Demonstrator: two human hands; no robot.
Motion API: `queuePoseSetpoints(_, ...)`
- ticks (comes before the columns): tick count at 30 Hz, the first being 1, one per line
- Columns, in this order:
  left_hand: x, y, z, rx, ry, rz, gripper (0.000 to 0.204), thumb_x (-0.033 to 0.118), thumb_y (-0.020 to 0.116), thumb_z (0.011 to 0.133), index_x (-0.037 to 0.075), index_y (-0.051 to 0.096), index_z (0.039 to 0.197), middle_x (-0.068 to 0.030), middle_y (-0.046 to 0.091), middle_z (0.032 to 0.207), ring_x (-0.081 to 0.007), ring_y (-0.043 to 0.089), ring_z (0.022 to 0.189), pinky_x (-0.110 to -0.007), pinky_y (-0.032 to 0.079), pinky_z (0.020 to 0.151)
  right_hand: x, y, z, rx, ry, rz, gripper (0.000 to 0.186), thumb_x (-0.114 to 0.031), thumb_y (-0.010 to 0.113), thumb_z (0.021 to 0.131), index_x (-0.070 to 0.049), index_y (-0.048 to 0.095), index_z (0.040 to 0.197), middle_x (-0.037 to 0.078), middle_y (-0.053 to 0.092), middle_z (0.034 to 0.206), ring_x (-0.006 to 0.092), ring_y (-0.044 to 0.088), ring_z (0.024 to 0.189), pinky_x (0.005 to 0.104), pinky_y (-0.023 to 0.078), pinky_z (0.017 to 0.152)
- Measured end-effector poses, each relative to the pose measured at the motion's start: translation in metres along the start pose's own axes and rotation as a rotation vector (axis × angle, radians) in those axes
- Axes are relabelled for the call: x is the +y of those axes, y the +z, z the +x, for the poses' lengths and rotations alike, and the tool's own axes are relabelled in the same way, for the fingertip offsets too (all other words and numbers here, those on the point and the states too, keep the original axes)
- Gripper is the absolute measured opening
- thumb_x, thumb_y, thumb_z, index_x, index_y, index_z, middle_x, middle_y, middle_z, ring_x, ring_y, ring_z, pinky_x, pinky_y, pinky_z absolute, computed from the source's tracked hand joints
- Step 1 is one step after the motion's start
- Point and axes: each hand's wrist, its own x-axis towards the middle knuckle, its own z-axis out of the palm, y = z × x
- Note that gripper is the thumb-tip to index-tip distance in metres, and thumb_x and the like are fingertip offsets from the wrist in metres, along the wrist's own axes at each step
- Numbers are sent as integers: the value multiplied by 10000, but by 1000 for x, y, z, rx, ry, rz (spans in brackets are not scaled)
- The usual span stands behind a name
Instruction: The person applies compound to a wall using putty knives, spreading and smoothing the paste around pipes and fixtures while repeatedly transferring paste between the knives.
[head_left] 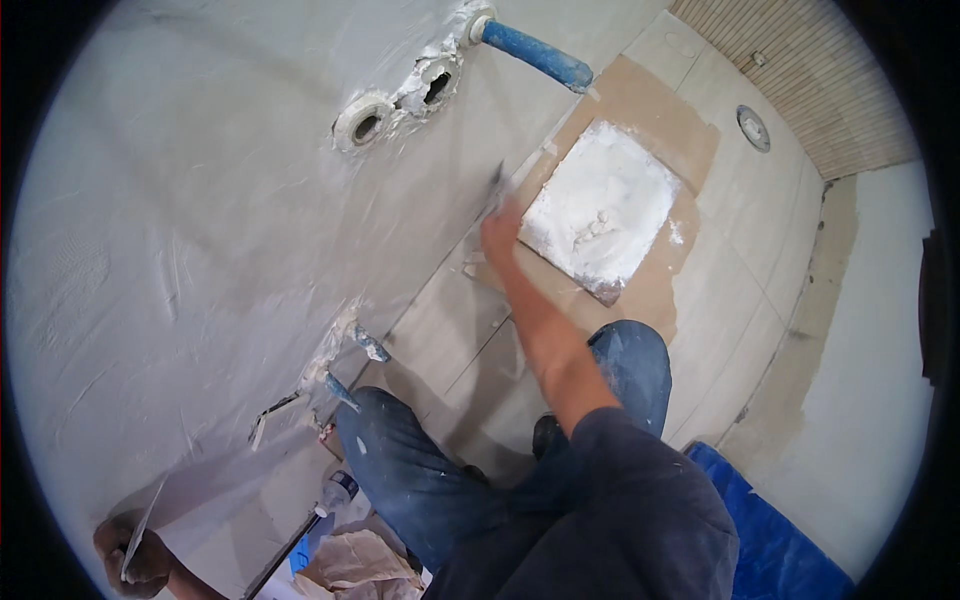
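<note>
My left hand point(130, 560) is at the lower left beside the plastered wall, closed round a wide filling knife point(146, 525) seen nearly edge-on. My right hand point(502, 232) reaches forward at the foot of the wall, close to the left edge of a board of white plaster point(603, 205). Motion smears that hand; a small dark blade point(496, 176), apparently a putty knife, sticks out from its fingers. White paste lies thick on the board, with a rough scooped patch near its lower middle. Under the board is brown cardboard point(650, 110).
Blue pipe stubs point(535, 55) point(342, 390) jut from the wall point(200, 220), near open round holes point(368, 127). A floor drain point(753, 129) is at the far right. By my knees lie a plastic bottle point(338, 490), crumpled brown paper point(360, 562) and a blue sheet point(765, 530).
</note>
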Motion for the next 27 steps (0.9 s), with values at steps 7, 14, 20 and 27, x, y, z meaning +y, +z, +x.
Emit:
queuePoseSetpoints(7,90,31,32,78,422,-211,276,294,374,1015,26,434,1047,-175,536,667,-243,483,539,-365,426,478,-85,29,-222,-138,89,71,619,10,499,791,29,398,1401,258,456,1375,430,408,1279,463,294,1103)
queuePoseSetpoints(14,63,21,19,78,380,-206,265,275,375,1013,26,439,1076,-193,546,686,-247,481,532,-371,429,473,-65,-12,-188,39,305,61,470,-60,491,855,91,474,1300,287,525,1279,429,476,1202,464,345,1055)
queuePoseSetpoints(20,-39,6,-13,298,315,-238,281,205,568,884,-54,534,989,-173,636,917,-271,626,714,-361,546,662,-4,-41,46,41,423,-85,414,-260,537,835,117,626,983,308,639,1027,443,618,969,479,473,850)
queuePoseSetpoints(27,-58,-6,-18,219,290,-268,236,215,516,948,-2,491,1036,-190,611,885,-292,622,715,-416,552,630,48,-31,105,-299,832,342,245,-147,547,817,16,596,993,143,608,826,278,614,686,469,499,523)
